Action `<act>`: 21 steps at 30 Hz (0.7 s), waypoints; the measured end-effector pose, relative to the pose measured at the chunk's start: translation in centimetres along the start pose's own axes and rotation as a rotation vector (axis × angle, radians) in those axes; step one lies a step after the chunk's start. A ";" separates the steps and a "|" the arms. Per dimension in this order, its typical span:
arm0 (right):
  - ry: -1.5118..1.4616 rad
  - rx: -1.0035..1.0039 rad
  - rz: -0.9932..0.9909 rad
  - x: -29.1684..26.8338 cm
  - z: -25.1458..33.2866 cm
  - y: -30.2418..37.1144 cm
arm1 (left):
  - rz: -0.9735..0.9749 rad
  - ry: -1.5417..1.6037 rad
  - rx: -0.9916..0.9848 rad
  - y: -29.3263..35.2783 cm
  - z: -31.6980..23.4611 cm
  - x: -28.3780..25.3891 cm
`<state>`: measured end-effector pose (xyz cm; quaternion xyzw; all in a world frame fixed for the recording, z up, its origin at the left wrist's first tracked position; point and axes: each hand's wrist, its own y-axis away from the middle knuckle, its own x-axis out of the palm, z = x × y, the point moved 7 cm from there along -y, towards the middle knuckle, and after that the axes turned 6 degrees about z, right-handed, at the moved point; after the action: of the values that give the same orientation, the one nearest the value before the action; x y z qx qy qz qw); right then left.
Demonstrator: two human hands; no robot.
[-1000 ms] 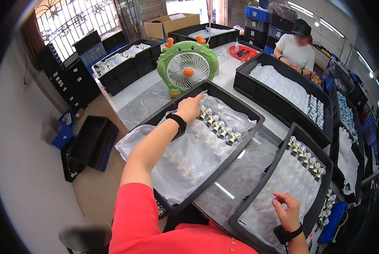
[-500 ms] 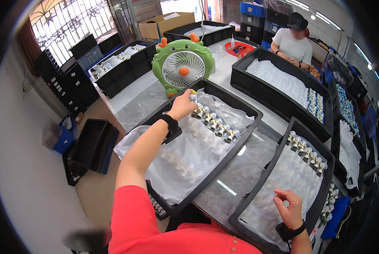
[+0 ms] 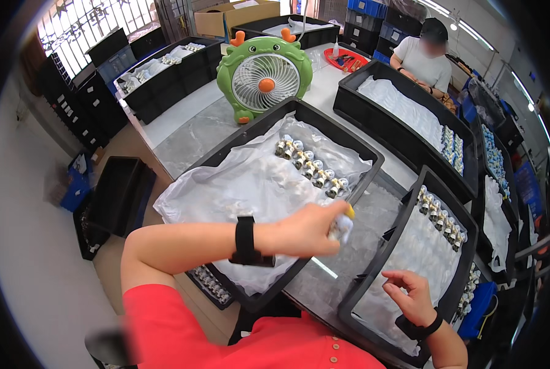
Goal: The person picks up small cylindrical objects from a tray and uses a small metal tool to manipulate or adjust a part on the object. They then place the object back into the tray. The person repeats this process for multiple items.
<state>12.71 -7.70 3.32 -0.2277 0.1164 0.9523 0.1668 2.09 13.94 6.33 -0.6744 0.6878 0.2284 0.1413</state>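
My left hand (image 3: 305, 231) is closed on a small figurine (image 3: 342, 227) with a white-blue body and a bit of yellow; it is blurred. The hand is over the gap between two black trays. Behind it, the middle tray (image 3: 364, 178), lined with white plastic sheet, holds a slanting row of small white, gold and dark figurines (image 3: 312, 165). My right hand (image 3: 412, 298) hovers above the near end of the right tray (image 3: 373, 270), thumb and fingers loosely curved apart, with nothing visible between them. A similar row of figurines (image 3: 442, 219) lies at that tray's far end.
A green cartoon-shaped fan (image 3: 265, 85) stands behind the middle tray. More black trays (image 3: 404, 117) line the back and right. A red dish of tools (image 3: 347, 59) lies at the back. Across the table sits a person in white (image 3: 423, 64). Empty-looking crates (image 3: 118, 194) rest on the floor at left.
My left hand has swung from the far corner of the middle tray toward the right tray, carrying a figurine. My right hand has shifted only slightly left.
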 end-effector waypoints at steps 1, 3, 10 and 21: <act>-0.021 -0.024 0.034 0.6 1.4 -1.1 | 0.028 0.066 -0.015 1.1 -0.7 0.9; -0.085 -0.045 0.167 1.4 2.9 -2.3 | 0.065 0.145 0.020 1.7 -1.0 2.8; -0.493 -0.005 0.228 5.2 5.8 -4.3 | 0.053 0.343 0.099 1.4 -0.7 5.4; -0.523 0.029 -0.084 1.6 1.2 -1.0 | -0.268 -0.474 -0.090 -7.2 6.0 -5.8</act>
<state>11.29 -6.02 3.46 0.0239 0.0733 0.9692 0.2337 8.83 22.08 3.27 -0.6927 0.5294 0.3894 0.2972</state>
